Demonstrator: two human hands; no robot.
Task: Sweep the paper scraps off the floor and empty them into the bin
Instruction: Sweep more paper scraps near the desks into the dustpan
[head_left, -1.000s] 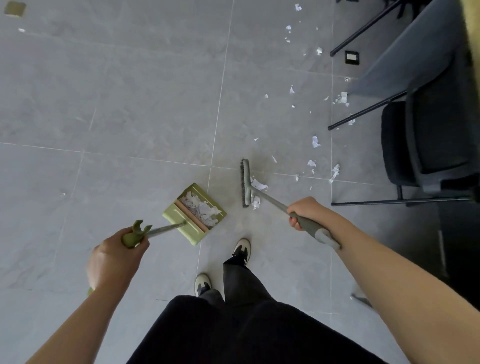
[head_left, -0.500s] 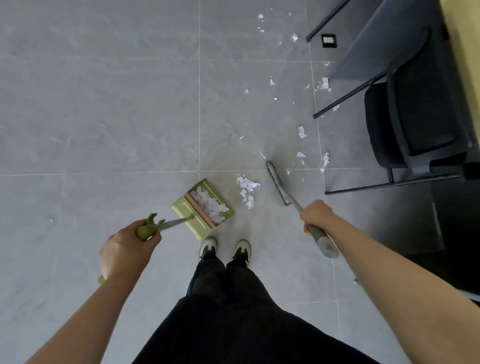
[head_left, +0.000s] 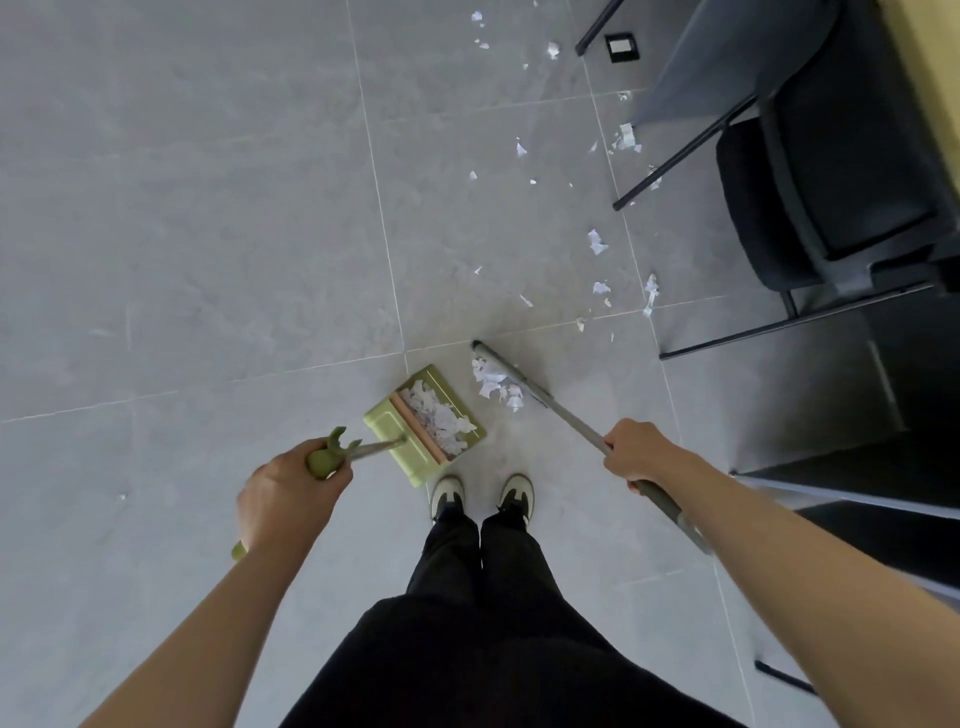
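Left hand (head_left: 288, 493) is wrapped around the green grip of the dustpan handle (head_left: 363, 451), fingers curled tight. Right hand (head_left: 636, 451) grips the grey broom handle (head_left: 571, 422) partway down the shaft, fingers closed around it, with the handle's end running back along the forearm.

Green dustpan (head_left: 423, 423) sits on the grey tile floor (head_left: 208, 234) just ahead of the person's shoes (head_left: 447, 493), open mouth facing up-right, and it has a load of white paper scraps inside (head_left: 439, 415). Broom head (head_left: 506, 371) is down on the floor just right of the pan, angled diagonally. Small pile of swept scraps (head_left: 493, 383) lies against the broom head's left side, between it and the pan mouth, not touching the pan from what shows.

More loose scraps (head_left: 597, 241) are scattered on the tiles further out, up and right of the broom, some near the black chair legs (head_left: 680, 156). Several bits are close to a tile joint ahead of the broom head. Black chair (head_left: 831, 182) stands at the upper right with a dark table edge beside it. Small black square floor socket (head_left: 621, 48) near the top. Bin not in view. Person wears black trousers (head_left: 483, 597), feet together.
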